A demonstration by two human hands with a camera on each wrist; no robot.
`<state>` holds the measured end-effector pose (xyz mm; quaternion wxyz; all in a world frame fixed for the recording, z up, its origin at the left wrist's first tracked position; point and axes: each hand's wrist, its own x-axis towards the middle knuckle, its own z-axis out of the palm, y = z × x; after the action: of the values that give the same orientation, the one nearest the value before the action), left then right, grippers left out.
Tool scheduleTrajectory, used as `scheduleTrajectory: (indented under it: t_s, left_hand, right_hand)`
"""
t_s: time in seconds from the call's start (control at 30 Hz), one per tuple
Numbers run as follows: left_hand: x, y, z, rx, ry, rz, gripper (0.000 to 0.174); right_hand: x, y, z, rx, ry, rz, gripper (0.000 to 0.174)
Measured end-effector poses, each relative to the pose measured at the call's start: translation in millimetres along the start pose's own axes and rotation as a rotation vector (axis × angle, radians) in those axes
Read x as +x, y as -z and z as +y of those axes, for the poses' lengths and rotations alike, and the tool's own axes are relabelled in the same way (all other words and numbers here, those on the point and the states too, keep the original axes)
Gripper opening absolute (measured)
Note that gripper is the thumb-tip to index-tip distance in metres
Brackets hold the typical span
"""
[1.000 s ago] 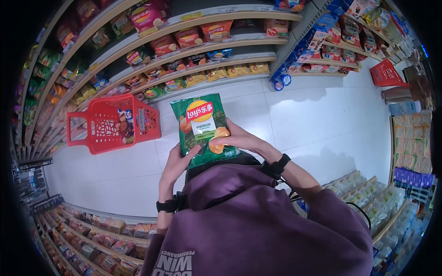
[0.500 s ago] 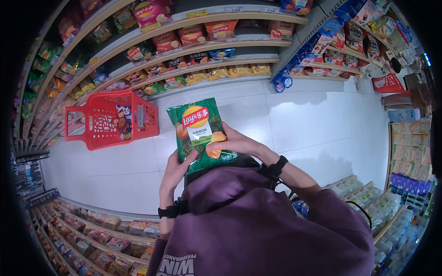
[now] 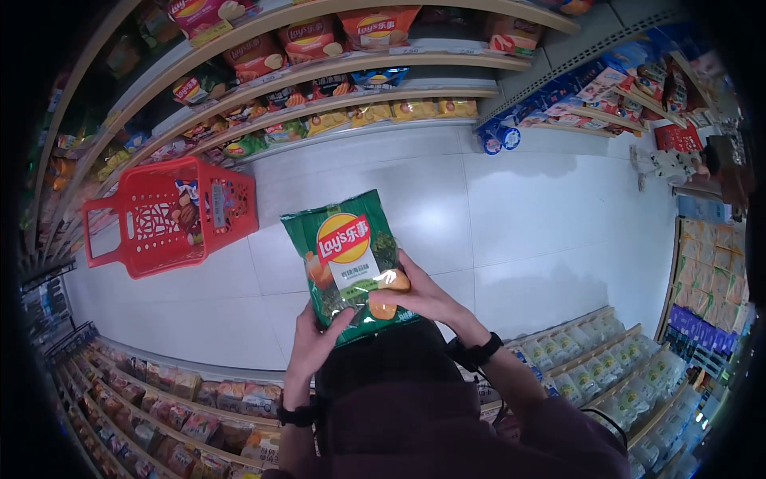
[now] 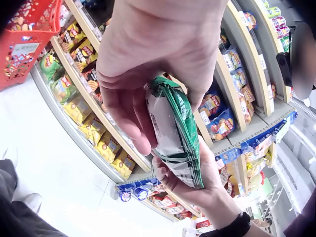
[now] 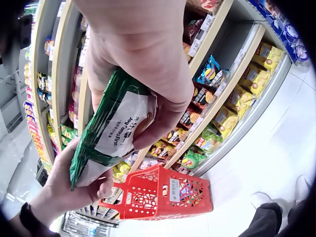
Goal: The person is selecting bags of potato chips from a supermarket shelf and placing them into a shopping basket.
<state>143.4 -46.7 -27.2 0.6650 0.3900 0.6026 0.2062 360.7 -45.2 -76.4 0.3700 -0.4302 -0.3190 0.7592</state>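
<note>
A green Lay's chip bag is held in front of the body, its printed face up toward the head camera. The left hand grips its lower left side, thumb on the front. On the lower right side the right hand pinches it, thumb over the pictured chips. In the left wrist view, the left hand curls round the edge of the bag, fingers behind. The right wrist view shows the right hand round the other end of the bag.
A red basket with snack packs inside stands on the tiled floor at the left. Shelves of chip bags run along the far side. More shelves with packaged goods are near the body, and stacked packs stand at the right.
The view has shifted, with the far shelves higher and nearer. The bag and both hands sit lower in the head view; the grip looks unchanged. The basket appears a little further left.
</note>
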Motion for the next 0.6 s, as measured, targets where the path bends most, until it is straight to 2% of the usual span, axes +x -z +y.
scheduleTrajectory:
  t_s: [0.13, 0.23, 0.33, 0.37, 0.5, 0.6]
  left_hand:
    - [35.2, -9.9, -32.2, -0.174, 0.021, -0.007, 0.041]
    - [55.8, -10.6, -41.8, -0.079, 0.206, 0.022, 0.045]
    - [73.7, -14.2, -60.7, -0.045, 0.248, 0.054, 0.047]
    - [77.6, -15.5, -63.4, -0.057, 0.283, 0.071, 0.049]
    - [88.8, -15.4, -73.3, -0.107, 0.316, 0.117, 0.047]
    - [95.5, -15.3, -77.1, -0.203, 0.312, 0.158, 0.047]
  right_hand:
    - [22.8, 29.5, 22.0, -0.051, -0.079, 0.027, 0.078]
    - [40.0, 43.5, 34.0, -0.169, -0.134, 0.061, 0.077]
    - [52.9, 58.7, 48.9, -0.272, -0.216, 0.086, 0.077]
    - [58.7, 60.7, 46.7, -0.257, -0.292, 0.096, 0.071]
    - [76.0, 68.4, 56.4, -0.209, -0.391, 0.04, 0.072]
    - [86.7, 71.0, 58.6, -0.172, -0.374, 0.026, 0.072]
